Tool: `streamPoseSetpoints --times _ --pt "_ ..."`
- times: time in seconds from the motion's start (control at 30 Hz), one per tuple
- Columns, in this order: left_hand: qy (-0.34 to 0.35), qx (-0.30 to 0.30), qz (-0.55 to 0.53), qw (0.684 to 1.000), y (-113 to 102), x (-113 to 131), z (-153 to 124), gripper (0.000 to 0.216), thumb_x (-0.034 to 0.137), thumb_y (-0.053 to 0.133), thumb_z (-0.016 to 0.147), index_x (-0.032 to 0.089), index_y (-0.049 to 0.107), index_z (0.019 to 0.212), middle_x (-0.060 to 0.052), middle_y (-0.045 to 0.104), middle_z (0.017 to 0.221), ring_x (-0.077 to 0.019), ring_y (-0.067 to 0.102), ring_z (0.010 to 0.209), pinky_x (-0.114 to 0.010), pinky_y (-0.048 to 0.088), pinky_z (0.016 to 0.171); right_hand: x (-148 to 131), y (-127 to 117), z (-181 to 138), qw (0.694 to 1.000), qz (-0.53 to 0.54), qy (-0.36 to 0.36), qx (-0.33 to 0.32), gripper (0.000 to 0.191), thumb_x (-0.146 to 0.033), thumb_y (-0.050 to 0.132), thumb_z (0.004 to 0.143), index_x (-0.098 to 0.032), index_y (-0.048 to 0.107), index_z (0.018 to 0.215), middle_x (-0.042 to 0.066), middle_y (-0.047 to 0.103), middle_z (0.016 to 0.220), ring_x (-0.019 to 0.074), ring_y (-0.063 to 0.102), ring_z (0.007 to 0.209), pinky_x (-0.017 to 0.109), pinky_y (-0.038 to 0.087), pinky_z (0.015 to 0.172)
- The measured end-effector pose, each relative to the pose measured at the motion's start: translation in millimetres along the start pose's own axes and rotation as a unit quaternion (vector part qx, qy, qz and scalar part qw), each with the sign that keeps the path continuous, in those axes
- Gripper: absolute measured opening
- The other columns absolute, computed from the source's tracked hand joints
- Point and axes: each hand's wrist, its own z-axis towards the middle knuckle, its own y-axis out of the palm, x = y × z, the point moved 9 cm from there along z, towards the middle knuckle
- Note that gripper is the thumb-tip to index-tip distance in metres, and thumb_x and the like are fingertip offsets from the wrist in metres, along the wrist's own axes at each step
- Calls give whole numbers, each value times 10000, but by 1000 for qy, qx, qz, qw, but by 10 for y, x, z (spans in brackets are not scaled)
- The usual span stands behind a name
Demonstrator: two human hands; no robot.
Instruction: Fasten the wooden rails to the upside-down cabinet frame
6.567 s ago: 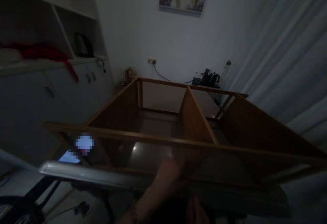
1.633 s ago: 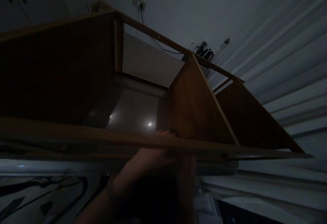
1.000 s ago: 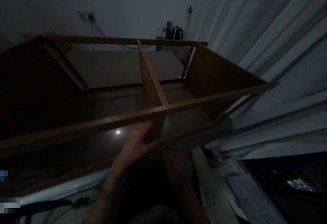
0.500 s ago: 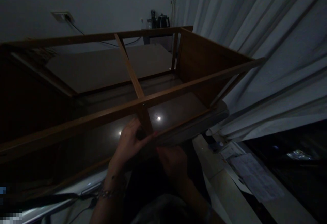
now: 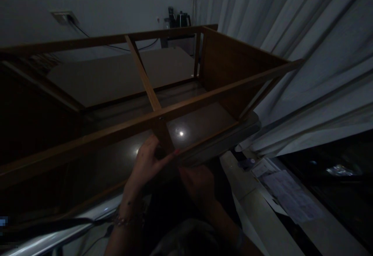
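Left hand [image 5: 147,162] shifted from beside the wooden partition [image 5: 163,134] to its near end, fingers at left face, thumb reaching its foot. Right hand [image 5: 198,182] now raised, fingertips just below. View swung right; papers [image 5: 293,193] came in.

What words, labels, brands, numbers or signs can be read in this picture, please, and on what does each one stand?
No text can be read.
Printed-looking sheet at the right: faint marks, too blurred to read.
Wooden frame at the hands: no lettering can be made out.
Dark kettle by the wall: too small and dim to tell whether it bears a brand.
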Motion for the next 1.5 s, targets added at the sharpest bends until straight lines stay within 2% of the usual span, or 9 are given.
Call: streamPoseSetpoints --times 0.37,0.53,0.7,0.83,1.03,1.2,1.37,1.43,1.5 --pt "3 7 13 1000 -23 20 -5 396 485 675 830 202 638 1105 -62 698 1098 -244 657 993 -385 529 887 6 -10 -18 1000 -1 -3 12 365 -286 412 1030 -186 739 902 48 766 746 162 679 648 304 404 677" --pt "1 -9 15 1000 -22 50 7 344 469 669 838 190 662 1040 -64 703 1075 -235 653 977 -350 535 851 3 33 -26 1000 -13 -7 6 360 -268 408 1036 -165 718 886 45 756 739 157 681 653 301 371 671" --pt "-2 2 11 1000 -16 14 -1 349 466 690 826 191 663 1039 -58 708 1058 -233 658 963 -351 534 837 9 73 -52 998 -65 -11 19 474 -282 323 1064 -176 667 755 15 709 616 122 631 531 295 297 606" --pt "1 8 3 1000 -17 17 -5 340 464 686 832 200 664 1044 -58 709 1045 -230 661 950 -352 530 838 34 68 -61 991 -123 7 49 525 -312 280 1070 -187 660 730 -8 625 474 120 537 413 300 276 577" --pt "12 -3 -3 1000 -35 81 12 364 454 682 840 197 644 1095 -71 703 1089 -231 658 972 -343 530 831 64 207 -61 993 -115 32 -6 550 -305 247 1061 -197 640 692 14 636 502 138 546 436 294 287 560" --pt "21 7 10 1000 -40 76 18 353 476 681 833 194 656 1043 -64 703 1054 -233 655 955 -357 527 850 149 266 -91 994 -84 59 -36 491 -299 293 1047 -192 638 715 22 654 544 131 560 470 277 299 576" --pt "17 9 12 1000 -36 69 17 367 470 685 829 205 651 1079 -56 698 1073 -235 652 963 -364 526 864 197 280 -97 993 -26 102 -57 512 -340 268 1037 -188 638 718 60 672 576 156 590 512 287 319 581" --pt "17 11 11 1000 -41 74 16 355 458 688 828 207 651 1077 -53 697 1075 -233 652 961 -357 527 857 232 310 -105 984 55 152 -72 517 -402 274 1029 -193 612 698 72 678 595 163 612 546 276 349 584" --pt "12 8 9 1000 -33 66 14 353 455 687 830 207 651 1080 -54 697 1077 -231 652 961 -351 529 848 289 412 -151 946 199 239 -97 536 -504 275 1010 -204 567 676 58 660 559 146 588 492 252 362 530"
